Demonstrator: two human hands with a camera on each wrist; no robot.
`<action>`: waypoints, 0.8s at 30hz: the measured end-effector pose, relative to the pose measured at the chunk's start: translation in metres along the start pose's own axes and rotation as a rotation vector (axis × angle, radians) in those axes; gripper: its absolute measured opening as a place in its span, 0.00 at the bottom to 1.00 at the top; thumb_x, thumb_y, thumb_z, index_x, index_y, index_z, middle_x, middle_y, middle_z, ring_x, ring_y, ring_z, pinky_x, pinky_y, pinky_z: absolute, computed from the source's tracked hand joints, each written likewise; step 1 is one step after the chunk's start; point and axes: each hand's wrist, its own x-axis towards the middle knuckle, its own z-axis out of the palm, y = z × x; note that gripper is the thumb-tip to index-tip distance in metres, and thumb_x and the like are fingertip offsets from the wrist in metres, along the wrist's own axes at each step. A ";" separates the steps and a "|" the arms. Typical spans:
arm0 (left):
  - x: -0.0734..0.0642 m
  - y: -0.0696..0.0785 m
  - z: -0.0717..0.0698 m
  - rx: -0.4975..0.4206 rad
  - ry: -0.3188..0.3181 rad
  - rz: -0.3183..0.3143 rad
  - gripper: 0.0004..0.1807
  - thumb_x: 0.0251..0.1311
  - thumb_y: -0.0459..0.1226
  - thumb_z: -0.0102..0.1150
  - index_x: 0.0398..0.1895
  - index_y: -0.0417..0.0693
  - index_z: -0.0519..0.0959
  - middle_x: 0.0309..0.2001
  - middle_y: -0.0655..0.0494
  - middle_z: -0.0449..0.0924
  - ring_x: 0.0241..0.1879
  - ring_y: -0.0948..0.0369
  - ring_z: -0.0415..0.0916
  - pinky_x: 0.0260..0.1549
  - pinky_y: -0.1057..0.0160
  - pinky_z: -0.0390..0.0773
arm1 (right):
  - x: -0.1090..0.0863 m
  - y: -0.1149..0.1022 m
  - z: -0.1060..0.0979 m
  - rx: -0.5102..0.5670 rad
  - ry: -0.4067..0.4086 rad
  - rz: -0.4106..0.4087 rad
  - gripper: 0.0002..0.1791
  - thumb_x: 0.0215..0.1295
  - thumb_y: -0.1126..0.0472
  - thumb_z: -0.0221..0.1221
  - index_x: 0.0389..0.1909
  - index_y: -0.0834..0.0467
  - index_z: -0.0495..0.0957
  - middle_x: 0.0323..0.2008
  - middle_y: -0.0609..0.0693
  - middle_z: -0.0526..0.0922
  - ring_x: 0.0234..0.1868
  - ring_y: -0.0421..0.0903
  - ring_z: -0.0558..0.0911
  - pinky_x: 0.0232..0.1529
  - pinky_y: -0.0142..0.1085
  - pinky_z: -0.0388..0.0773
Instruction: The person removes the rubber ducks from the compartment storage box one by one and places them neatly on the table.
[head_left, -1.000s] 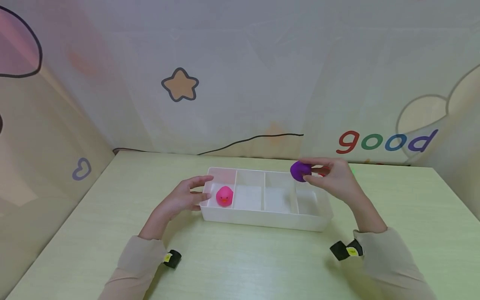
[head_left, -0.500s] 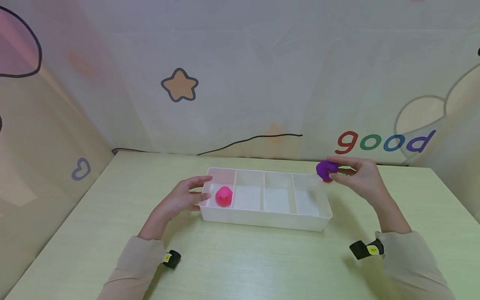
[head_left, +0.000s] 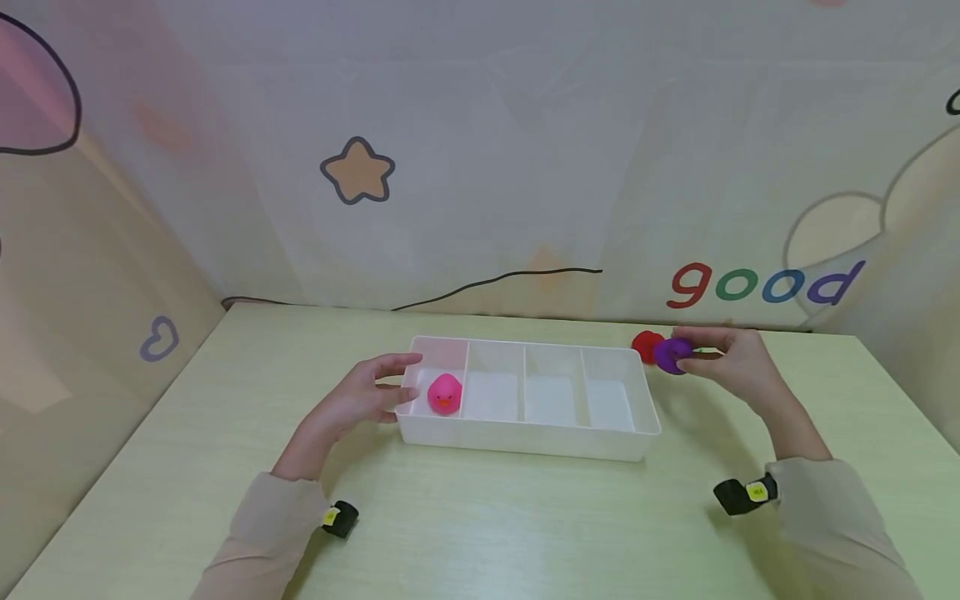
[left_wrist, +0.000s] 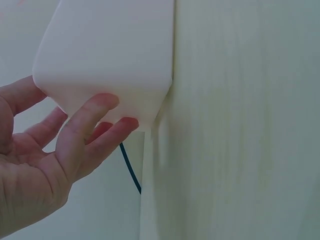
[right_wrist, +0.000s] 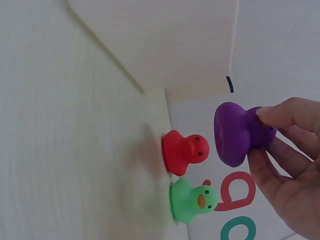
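Here we see the right hand point(head_left: 738, 367) pinching the purple duck point(head_left: 672, 355) above the bench point(head_left: 525, 517), right of the tray point(head_left: 525, 433), apparently just clear of the red duck point(head_left: 645, 345). The left hand point(head_left: 356, 404), fingers relaxed, touches the tray's left end.

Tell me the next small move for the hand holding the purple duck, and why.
Probably lower it to the table and let go. The right hand pinches the purple duck above the surface, outside the tray, right beside the red duck and green duck standing there.
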 end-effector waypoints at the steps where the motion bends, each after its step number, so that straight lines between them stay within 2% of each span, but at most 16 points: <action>1: 0.000 0.000 0.000 0.002 0.000 -0.001 0.29 0.57 0.33 0.57 0.63 0.47 0.64 0.60 0.41 0.62 0.51 0.46 0.71 0.39 0.53 0.79 | 0.001 0.003 0.001 0.005 -0.015 0.003 0.25 0.58 0.65 0.60 0.56 0.70 0.69 0.52 0.69 0.72 0.35 0.26 0.77 0.38 0.24 0.76; 5: 0.000 -0.001 -0.002 0.005 -0.006 0.000 0.29 0.57 0.33 0.57 0.64 0.46 0.64 0.61 0.40 0.61 0.52 0.46 0.70 0.40 0.52 0.78 | 0.005 0.012 0.003 -0.015 -0.056 0.016 0.25 0.56 0.67 0.60 0.55 0.70 0.69 0.52 0.69 0.72 0.38 0.32 0.78 0.38 0.25 0.77; 10: 0.000 -0.001 -0.002 0.001 -0.014 0.003 0.29 0.57 0.32 0.57 0.64 0.45 0.63 0.61 0.40 0.61 0.53 0.45 0.70 0.41 0.51 0.78 | 0.009 0.018 0.006 -0.043 -0.099 0.019 0.25 0.55 0.67 0.60 0.55 0.69 0.70 0.53 0.69 0.72 0.46 0.53 0.78 0.39 0.27 0.77; 13: 0.000 -0.001 -0.002 0.004 -0.015 0.009 0.29 0.57 0.32 0.57 0.64 0.45 0.64 0.61 0.40 0.61 0.53 0.45 0.70 0.41 0.51 0.78 | 0.010 0.020 0.006 -0.056 -0.116 0.016 0.25 0.54 0.68 0.60 0.55 0.69 0.70 0.53 0.69 0.72 0.50 0.61 0.75 0.39 0.27 0.77; 19: 0.000 -0.002 -0.003 0.004 -0.022 0.014 0.29 0.57 0.32 0.57 0.64 0.45 0.63 0.61 0.40 0.62 0.51 0.47 0.71 0.40 0.52 0.78 | 0.012 0.023 0.006 -0.098 -0.155 0.010 0.25 0.53 0.68 0.61 0.55 0.67 0.71 0.53 0.68 0.72 0.53 0.62 0.72 0.39 0.24 0.73; 24: -0.001 -0.002 -0.004 0.019 -0.022 0.013 0.29 0.57 0.33 0.57 0.64 0.45 0.63 0.60 0.40 0.62 0.50 0.48 0.72 0.39 0.54 0.78 | 0.013 0.028 0.007 -0.110 -0.184 0.004 0.25 0.54 0.66 0.62 0.55 0.67 0.71 0.53 0.67 0.73 0.54 0.63 0.72 0.41 0.26 0.74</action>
